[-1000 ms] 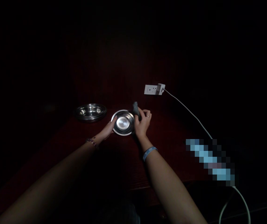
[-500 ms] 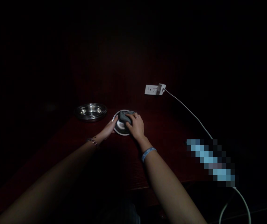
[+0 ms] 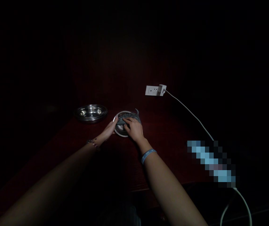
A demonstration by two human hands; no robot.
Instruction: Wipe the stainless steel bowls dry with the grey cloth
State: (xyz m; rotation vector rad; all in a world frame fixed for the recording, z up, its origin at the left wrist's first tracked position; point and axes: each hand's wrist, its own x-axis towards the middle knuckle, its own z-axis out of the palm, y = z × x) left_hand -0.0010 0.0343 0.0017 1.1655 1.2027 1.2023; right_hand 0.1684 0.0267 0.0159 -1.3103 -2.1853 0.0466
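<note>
A round shiny metal bowl (image 3: 120, 131) is tilted towards me over the dark red table. My left hand (image 3: 109, 130) grips its left rim, thumb on the inner side and fingers beneath. Inside the bowl lies a grey-green cloth (image 3: 127, 117), its loose end sticking up past the far right rim. My right hand (image 3: 135, 129) presses this cloth against the bowl's inner wall with its fingers. The palm covers the bowl's right side, so part of the rim there is hidden.
Left of my hands stands a stack of metal bowls (image 3: 91, 113). On the back wall a socket (image 3: 151, 90) holds a white charger (image 3: 162, 89). Its cable (image 3: 190, 112) runs down to a pixelated object (image 3: 211, 161) at the right. The surroundings are very dark.
My right hand has shifted slightly left and down, with the cloth spread further across the bowl. The cloth's end now sticks up at the far right. My left hand keeps its hold.
</note>
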